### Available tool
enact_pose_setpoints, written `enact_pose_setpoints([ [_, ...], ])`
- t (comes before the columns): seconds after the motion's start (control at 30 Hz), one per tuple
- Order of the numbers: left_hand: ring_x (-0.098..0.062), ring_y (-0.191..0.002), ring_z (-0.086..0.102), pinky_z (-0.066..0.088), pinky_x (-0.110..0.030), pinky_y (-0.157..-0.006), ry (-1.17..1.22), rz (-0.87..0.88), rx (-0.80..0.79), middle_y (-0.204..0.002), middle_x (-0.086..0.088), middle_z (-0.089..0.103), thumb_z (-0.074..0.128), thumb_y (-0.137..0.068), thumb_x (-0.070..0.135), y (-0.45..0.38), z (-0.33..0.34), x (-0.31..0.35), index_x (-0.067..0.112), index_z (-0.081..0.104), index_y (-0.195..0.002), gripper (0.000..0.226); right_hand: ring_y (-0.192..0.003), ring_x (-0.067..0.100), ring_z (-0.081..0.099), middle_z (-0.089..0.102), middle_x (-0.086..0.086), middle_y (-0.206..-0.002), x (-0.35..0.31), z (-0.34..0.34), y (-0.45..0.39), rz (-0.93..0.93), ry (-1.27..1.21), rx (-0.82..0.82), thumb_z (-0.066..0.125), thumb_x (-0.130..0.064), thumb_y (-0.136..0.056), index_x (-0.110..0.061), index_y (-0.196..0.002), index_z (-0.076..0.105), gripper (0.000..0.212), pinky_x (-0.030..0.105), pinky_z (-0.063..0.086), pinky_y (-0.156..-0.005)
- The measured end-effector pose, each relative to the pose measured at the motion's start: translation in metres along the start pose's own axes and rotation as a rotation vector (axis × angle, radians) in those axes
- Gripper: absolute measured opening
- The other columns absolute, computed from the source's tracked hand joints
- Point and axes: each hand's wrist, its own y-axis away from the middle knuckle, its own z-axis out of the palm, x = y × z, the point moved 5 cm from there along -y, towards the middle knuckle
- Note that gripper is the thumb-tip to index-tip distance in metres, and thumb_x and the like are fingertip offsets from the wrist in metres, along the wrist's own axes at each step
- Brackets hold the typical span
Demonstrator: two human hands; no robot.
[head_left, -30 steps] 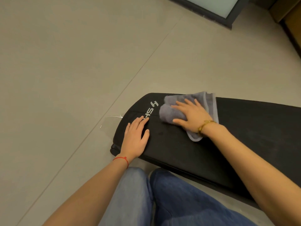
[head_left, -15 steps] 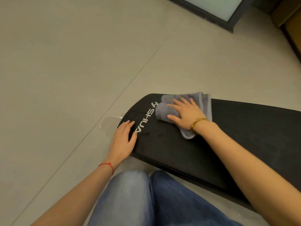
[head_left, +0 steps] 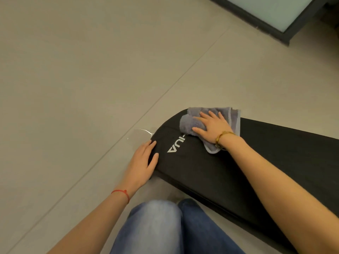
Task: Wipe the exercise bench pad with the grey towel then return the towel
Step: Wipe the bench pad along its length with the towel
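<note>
A long black bench pad (head_left: 211, 171) with white lettering runs from the centre to the right edge. The grey towel (head_left: 190, 123) lies bunched at the pad's rounded far end and covers part of the lettering. My right hand (head_left: 212, 125) presses flat on the towel, fingers spread, a gold bracelet on the wrist. My left hand (head_left: 143, 162) rests flat on the pad's near left edge, holding nothing, with a red string on the wrist.
Beige tiled floor (head_left: 82, 79) surrounds the bench. A small shiny patch (head_left: 139, 134) sits on the floor just left of the pad's end. A dark-framed glass panel (head_left: 271, 13) stands at the top right. My knees in blue jeans (head_left: 165, 226) are below the pad.
My right hand has slid the towel toward the pad's rounded end, over more of the lettering. My left hand has shifted left to the pad's edge.
</note>
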Motion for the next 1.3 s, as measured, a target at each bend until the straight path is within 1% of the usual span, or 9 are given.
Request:
enact_pose_setpoints([
  [0.23,-0.019,-0.138,0.041,0.032,-0.041,-0.116,-0.013,0.034,0.048,-0.148,-0.003,0.046,0.03,-0.096,0.05,0.008,0.0,-0.012,0.015,0.046,-0.144,0.061,-0.146,0.006,0.0,0.012,-0.019,-0.157,-0.074,0.011,0.096,-0.523,-0.112,-0.048,0.03,-0.065,-0.09,-0.045,-0.147,0.023,0.061,0.031,-0.007,-0.118],
  [0.37,-0.019,-0.138,0.041,0.03,-0.039,-0.117,-0.002,0.04,0.07,-0.147,-0.004,0.047,0.032,-0.097,0.048,0.009,-0.001,-0.012,0.013,0.048,-0.142,0.06,-0.147,0.008,0.008,0.019,-0.016,-0.158,-0.041,0.002,0.043,-0.388,-0.139,-0.07,0.019,-0.077,-0.08,-0.042,-0.147,0.026,0.076,0.034,0.001,-0.121],
  [0.5,-0.017,-0.141,0.037,0.027,-0.037,-0.118,-0.019,0.047,0.056,-0.15,-0.002,0.043,0.029,-0.097,0.049,0.008,0.0,-0.014,0.014,0.045,-0.145,0.062,-0.148,0.021,0.009,0.019,-0.005,-0.159,-0.044,0.015,-0.059,-0.098,-0.013,-0.072,0.031,-0.061,-0.094,-0.033,-0.148,0.026,0.061,0.044,0.002,-0.121],
  [0.63,-0.019,-0.136,0.043,0.032,-0.035,-0.115,-0.025,0.068,0.052,-0.145,-0.004,0.049,0.033,-0.097,0.047,0.011,-0.002,-0.014,0.011,0.049,-0.14,0.059,-0.149,0.02,0.008,0.02,-0.006,-0.159,-0.109,0.031,-0.033,-0.317,-0.054,-0.106,0.035,-0.057,-0.095,-0.033,-0.148,0.027,0.059,0.042,0.0,-0.121],
  [0.73,-0.016,-0.129,0.048,0.036,-0.032,-0.111,-0.037,0.115,0.057,-0.139,-0.001,0.053,0.038,-0.097,0.043,0.016,-0.009,-0.016,0.013,0.053,-0.136,0.052,-0.148,0.014,0.012,0.023,-0.012,-0.157,-0.1,0.022,0.023,-0.425,-0.114,-0.034,0.032,-0.066,-0.089,-0.037,-0.147,0.029,0.065,0.037,0.002,-0.121],
  [0.87,-0.009,-0.136,0.041,0.031,-0.031,-0.116,-0.052,0.089,0.071,-0.146,0.004,0.048,0.034,-0.096,0.05,0.019,-0.012,-0.02,0.017,0.049,-0.142,0.059,-0.147,0.016,0.016,0.026,-0.008,-0.157,-0.034,0.003,-0.011,-0.244,-0.108,-0.068,0.038,-0.062,-0.09,-0.031,-0.147,0.031,0.065,0.038,0.005,-0.119],
  [1.0,-0.008,-0.141,0.035,0.026,-0.03,-0.12,-0.056,0.121,0.04,-0.151,0.005,0.042,0.031,-0.095,0.052,0.014,-0.011,-0.009,0.019,0.045,-0.145,0.061,-0.148,0.022,0.013,0.021,-0.004,-0.159,-0.023,0.003,-0.046,-0.072,-0.01,-0.065,0.028,-0.063,-0.093,-0.032,-0.148,0.028,0.063,0.045,0.004,-0.12],
  [1.17,-0.01,-0.146,0.027,0.016,-0.024,-0.122,-0.06,0.193,-0.024,-0.156,0.004,0.034,0.035,-0.099,0.043,0.011,-0.008,0.004,0.019,0.039,-0.149,0.055,-0.148,0.015,0.01,0.024,-0.012,-0.157,-0.047,0.001,0.039,-0.183,-0.15,-0.051,0.019,-0.064,-0.091,-0.042,-0.143,0.034,0.059,0.039,-0.001,-0.119],
  [1.3,-0.011,-0.146,0.027,0.013,-0.02,-0.121,-0.066,0.234,-0.055,-0.156,0.002,0.034,0.032,-0.099,0.044,0.013,-0.008,0.013,0.018,0.039,-0.148,0.057,-0.148,0.007,0.001,0.012,-0.022,-0.156,-0.056,-0.006,0.147,-0.238,-0.124,-0.068,0.013,-0.069,-0.087,-0.051,-0.143,0.026,0.06,0.03,-0.011,-0.116],
])
